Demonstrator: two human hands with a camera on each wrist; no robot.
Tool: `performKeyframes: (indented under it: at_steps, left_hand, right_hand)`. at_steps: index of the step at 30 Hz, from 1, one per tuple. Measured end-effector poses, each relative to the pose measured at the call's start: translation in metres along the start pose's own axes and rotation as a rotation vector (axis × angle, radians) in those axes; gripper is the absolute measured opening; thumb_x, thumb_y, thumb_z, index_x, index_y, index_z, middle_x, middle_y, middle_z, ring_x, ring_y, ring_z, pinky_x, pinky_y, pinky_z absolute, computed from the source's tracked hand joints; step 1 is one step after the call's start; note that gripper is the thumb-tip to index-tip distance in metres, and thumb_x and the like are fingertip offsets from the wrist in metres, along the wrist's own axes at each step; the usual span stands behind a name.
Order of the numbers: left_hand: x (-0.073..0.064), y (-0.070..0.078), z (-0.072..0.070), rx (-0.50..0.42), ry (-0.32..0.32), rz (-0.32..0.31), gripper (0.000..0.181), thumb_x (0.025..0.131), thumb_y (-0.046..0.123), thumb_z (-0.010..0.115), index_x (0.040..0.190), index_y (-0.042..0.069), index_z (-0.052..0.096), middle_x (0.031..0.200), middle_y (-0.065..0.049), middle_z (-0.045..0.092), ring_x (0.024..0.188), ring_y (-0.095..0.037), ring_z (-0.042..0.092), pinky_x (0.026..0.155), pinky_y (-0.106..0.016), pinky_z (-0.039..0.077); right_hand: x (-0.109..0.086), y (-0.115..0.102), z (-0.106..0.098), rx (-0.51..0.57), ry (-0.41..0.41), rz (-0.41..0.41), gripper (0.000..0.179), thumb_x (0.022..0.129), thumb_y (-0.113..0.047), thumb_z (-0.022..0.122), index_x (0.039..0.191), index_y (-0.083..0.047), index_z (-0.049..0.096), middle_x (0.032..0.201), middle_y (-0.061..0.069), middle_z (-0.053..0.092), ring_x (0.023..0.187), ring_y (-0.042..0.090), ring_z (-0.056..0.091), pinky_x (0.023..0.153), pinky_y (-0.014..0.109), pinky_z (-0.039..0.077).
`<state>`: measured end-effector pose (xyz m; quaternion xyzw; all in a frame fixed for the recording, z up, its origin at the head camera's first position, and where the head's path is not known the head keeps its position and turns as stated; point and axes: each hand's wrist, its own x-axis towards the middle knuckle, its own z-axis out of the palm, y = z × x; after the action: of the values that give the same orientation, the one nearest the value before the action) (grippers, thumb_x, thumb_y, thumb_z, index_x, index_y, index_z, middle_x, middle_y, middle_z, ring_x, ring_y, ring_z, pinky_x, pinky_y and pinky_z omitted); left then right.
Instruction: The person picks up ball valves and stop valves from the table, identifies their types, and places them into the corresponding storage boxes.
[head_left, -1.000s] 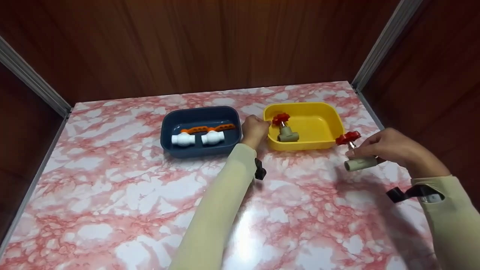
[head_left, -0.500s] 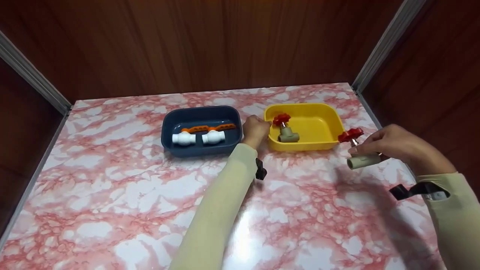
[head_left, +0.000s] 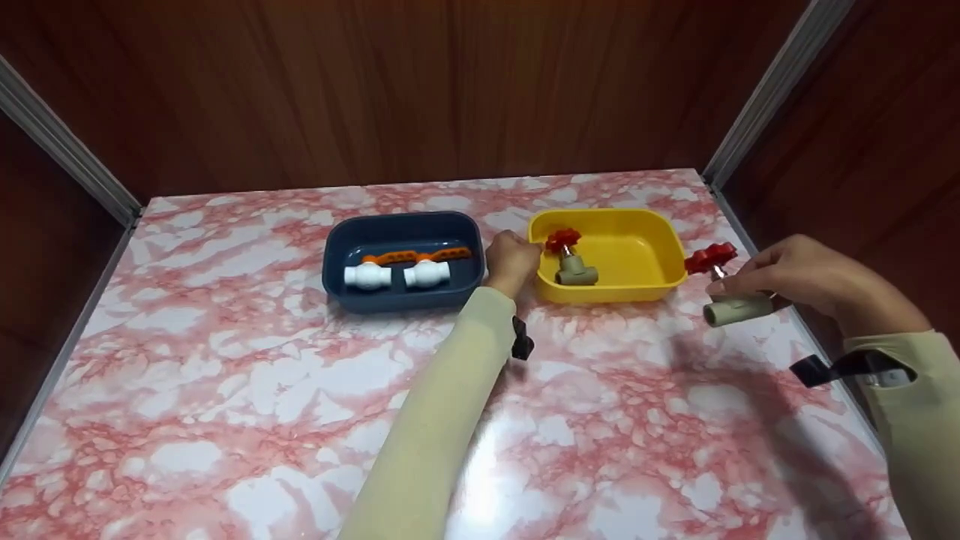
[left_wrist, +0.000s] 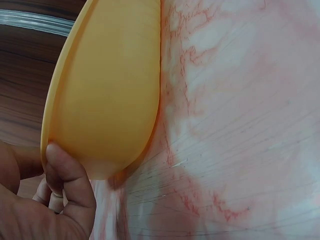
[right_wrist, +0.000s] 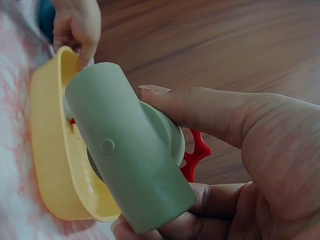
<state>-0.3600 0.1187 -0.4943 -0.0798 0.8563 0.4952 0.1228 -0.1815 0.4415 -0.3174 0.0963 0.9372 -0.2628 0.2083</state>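
Note:
My left hand (head_left: 512,262) pinches the left rim of a yellow tub (left_wrist: 107,95), thumb on one side of the wall and fingers on the other. A valve (head_left: 576,270) with a red handwheel and a grey-green tee-shaped body sits at the left inside that tub. In my right hand (head_left: 814,281) is a matching stop valve (head_left: 739,310), held in the air just right of the tub. Its red wheel points up and its pipe body lies crosswise below. Seen from the right wrist, thumb and fingers grip the valve body (right_wrist: 127,145) around its neck.
Left of my left hand stands a dark blue tub (head_left: 401,301) holding two white ball valves (head_left: 367,276) with orange lever handles. The pink-and-white marbled table (head_left: 285,420) ends at a brown wood-grain wall (head_left: 405,90) behind and panels at both sides.
My right hand has moved a little to the right and away from me, carrying the valve with it. The left hand stays on the yellow tub's rim.

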Motion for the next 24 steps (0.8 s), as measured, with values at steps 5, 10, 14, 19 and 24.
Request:
performKeyframes:
  at_steps: [5, 10, 14, 19, 24]
  left_hand:
    - [-0.001, 0.002, -0.001, 0.014, -0.003, -0.006, 0.022, 0.106, 0.033, 0.078, 0.107, 0.012, 0.07, 0.103, -0.003, 0.075, 0.096, -0.019, 0.068, 0.076, -0.023, 0.055]
    - [-0.001, 0.001, 0.0, 0.003, 0.011, 0.007, 0.023, 0.106, 0.033, 0.079, 0.105, 0.012, 0.07, 0.101, -0.004, 0.075, 0.094, -0.02, 0.068, 0.075, -0.024, 0.054]
    - [-0.001, 0.0, 0.001, -0.004, 0.015, 0.012, 0.021, 0.105, 0.031, 0.079, 0.102, 0.013, 0.069, 0.099, -0.003, 0.074, 0.093, -0.02, 0.068, 0.076, -0.026, 0.056]
    - [-0.001, 0.001, 0.001, 0.006, 0.018, 0.021, 0.02, 0.105, 0.03, 0.078, 0.1, 0.014, 0.068, 0.098, -0.003, 0.072, 0.092, -0.02, 0.067, 0.079, -0.028, 0.056]
    - [0.001, -0.001, 0.002, 0.003, 0.006, 0.023, 0.022, 0.105, 0.031, 0.079, 0.098, 0.014, 0.066, 0.095, -0.002, 0.071, 0.09, -0.02, 0.067, 0.076, -0.026, 0.055]
  right_hand:
    - [-0.001, -0.004, -0.007, 0.0, -0.005, 0.002, 0.053, 0.103, -0.059, 0.083, 0.11, -0.007, 0.089, 0.088, -0.008, 0.075, 0.096, 0.019, 0.063, 0.079, 0.03, 0.058]
    - [-0.001, -0.008, -0.012, -0.008, -0.007, -0.005, 0.056, 0.105, -0.06, 0.082, 0.116, -0.005, 0.088, 0.092, -0.006, 0.076, 0.096, 0.02, 0.065, 0.079, 0.029, 0.06]
    - [-0.001, -0.011, -0.015, -0.017, 0.001, -0.015, 0.058, 0.105, -0.058, 0.081, 0.119, -0.002, 0.088, 0.091, -0.006, 0.076, 0.092, 0.02, 0.065, 0.075, 0.029, 0.059]
    - [-0.005, -0.018, -0.022, -0.036, 0.018, -0.021, 0.061, 0.105, -0.058, 0.081, 0.122, 0.0, 0.087, 0.089, -0.006, 0.075, 0.088, 0.019, 0.064, 0.071, 0.03, 0.058]
    - [-0.01, -0.024, -0.03, -0.075, 0.025, -0.004, 0.067, 0.104, -0.066, 0.08, 0.123, -0.003, 0.087, 0.096, -0.003, 0.077, 0.099, 0.023, 0.061, 0.077, 0.034, 0.054]
